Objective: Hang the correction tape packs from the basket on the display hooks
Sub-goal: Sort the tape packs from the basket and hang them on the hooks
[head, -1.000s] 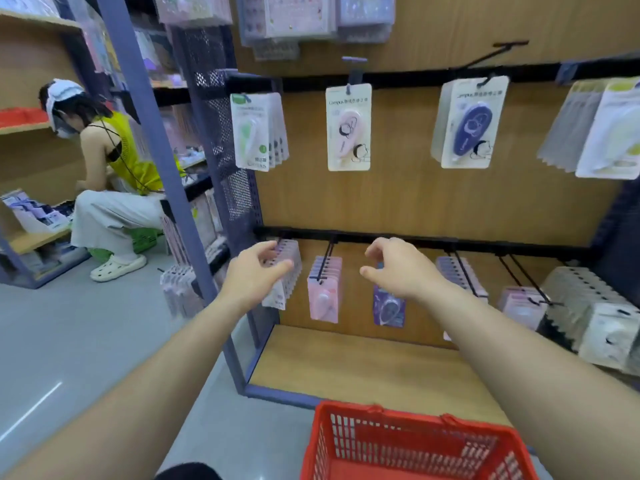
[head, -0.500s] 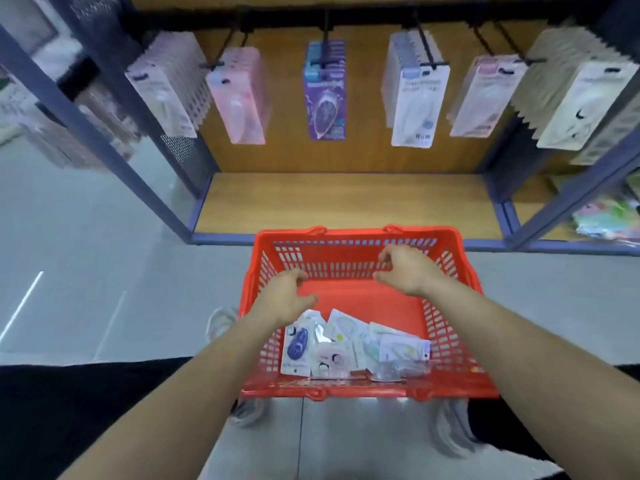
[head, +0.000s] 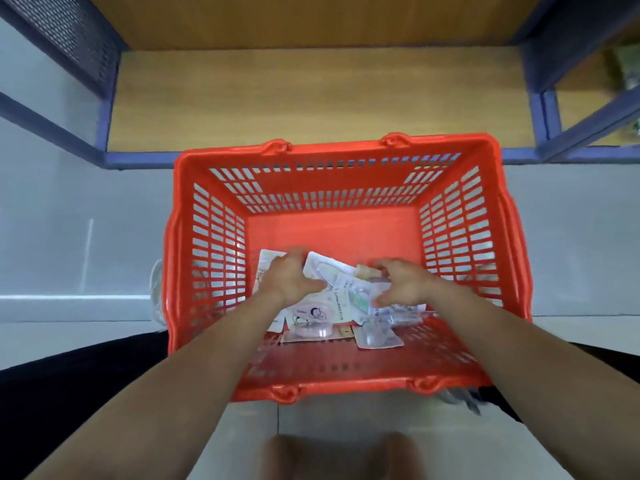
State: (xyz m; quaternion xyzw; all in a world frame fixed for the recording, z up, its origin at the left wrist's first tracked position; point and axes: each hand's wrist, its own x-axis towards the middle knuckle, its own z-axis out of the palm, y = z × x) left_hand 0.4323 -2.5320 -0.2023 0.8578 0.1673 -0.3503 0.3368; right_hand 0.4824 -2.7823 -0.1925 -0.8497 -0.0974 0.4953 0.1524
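Lying under and between the fingers, the correction tape packs pile on the red basket floor. Left hand and right hand are half-curled over them; I cannot tell whether either grips a pack.

My left hand and right hand have dropped inside the basket to the correction tape packs.
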